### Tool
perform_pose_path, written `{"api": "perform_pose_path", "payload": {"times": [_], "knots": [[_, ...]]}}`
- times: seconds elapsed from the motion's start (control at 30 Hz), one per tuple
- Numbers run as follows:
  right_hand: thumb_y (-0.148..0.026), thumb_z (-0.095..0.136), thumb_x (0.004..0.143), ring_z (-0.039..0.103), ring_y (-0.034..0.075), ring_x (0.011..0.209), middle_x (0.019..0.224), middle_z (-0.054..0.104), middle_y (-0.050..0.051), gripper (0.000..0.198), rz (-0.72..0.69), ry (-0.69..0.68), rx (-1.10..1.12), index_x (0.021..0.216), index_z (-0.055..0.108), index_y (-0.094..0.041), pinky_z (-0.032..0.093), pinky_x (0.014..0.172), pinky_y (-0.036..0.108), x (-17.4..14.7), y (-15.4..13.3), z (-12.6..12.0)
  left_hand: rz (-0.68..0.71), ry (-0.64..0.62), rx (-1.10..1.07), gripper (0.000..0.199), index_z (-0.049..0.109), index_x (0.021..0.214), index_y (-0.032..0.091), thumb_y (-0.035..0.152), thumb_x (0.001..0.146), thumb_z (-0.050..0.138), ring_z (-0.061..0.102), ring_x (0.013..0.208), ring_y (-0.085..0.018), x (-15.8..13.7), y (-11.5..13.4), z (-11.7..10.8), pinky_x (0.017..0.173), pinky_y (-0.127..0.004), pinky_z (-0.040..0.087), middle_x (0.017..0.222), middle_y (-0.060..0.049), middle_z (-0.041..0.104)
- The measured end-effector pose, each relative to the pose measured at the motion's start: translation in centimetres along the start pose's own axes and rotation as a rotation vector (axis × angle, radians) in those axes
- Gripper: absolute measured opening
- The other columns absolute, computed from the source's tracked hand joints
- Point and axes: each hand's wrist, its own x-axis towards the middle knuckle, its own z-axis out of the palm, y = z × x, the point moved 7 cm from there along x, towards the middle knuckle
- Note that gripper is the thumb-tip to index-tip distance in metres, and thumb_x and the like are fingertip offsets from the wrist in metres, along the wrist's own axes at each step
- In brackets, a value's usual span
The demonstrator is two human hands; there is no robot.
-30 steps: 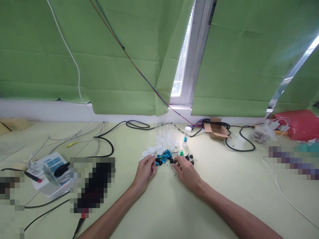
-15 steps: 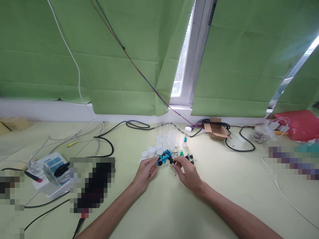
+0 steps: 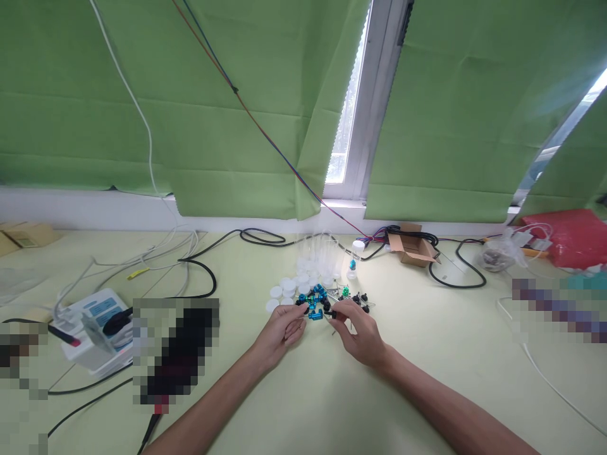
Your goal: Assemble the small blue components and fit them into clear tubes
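Left fingers [image 3: 293, 312] have shifted rightward, holding a blue piece [image 3: 315, 315].

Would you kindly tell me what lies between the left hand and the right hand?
In the head view, a blue piece held by the left hand and a black piece held by the right hand lie between them.

Small shiny blue part [image 3: 315, 315], metallic-looking, stubby, lying roughly level, held a little below middle of view. Small black part [image 3: 333, 315] pinched just to its right, partly covered, narrow gap between them. Finer details of both too small to tell.
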Motion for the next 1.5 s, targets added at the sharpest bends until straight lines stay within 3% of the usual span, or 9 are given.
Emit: {"api": "perform_pose_path", "payload": {"times": [1.2, 1.5], "knots": [[-0.014, 0.051, 0.092, 0.061, 0.015, 0.069, 0.089, 0.062, 0.007, 0.026, -0.008, -0.054, -0.058, 0.116, 0.051, -0.022, 0.054, 0.06, 0.026, -0.54, 0.45, 0.37, 0.021, 0.071, 0.185, 0.055, 0.028, 0.047, 0.02, 0.045, 0.073, 0.07, 0.019, 0.036, -0.004, 0.0, -0.08, -0.66, 0.044, -0.026, 0.01, 0.041, 0.01, 0.022], [-0.014, 0.05, 0.092, 0.059, 0.017, 0.072, 0.089, 0.061, 0.008, 0.026, -0.011, -0.068, -0.041, 0.116, 0.051, -0.022, 0.052, 0.06, 0.028, -0.47, 0.36, 0.47, 0.031, 0.061, 0.136, 0.053, 0.031, 0.046, 0.019, 0.039, 0.075, 0.07, 0.019, 0.035, -0.004, 0.04, -0.07, -0.58, 0.044, -0.027, 0.008, 0.039, 0.01, 0.023]]}}
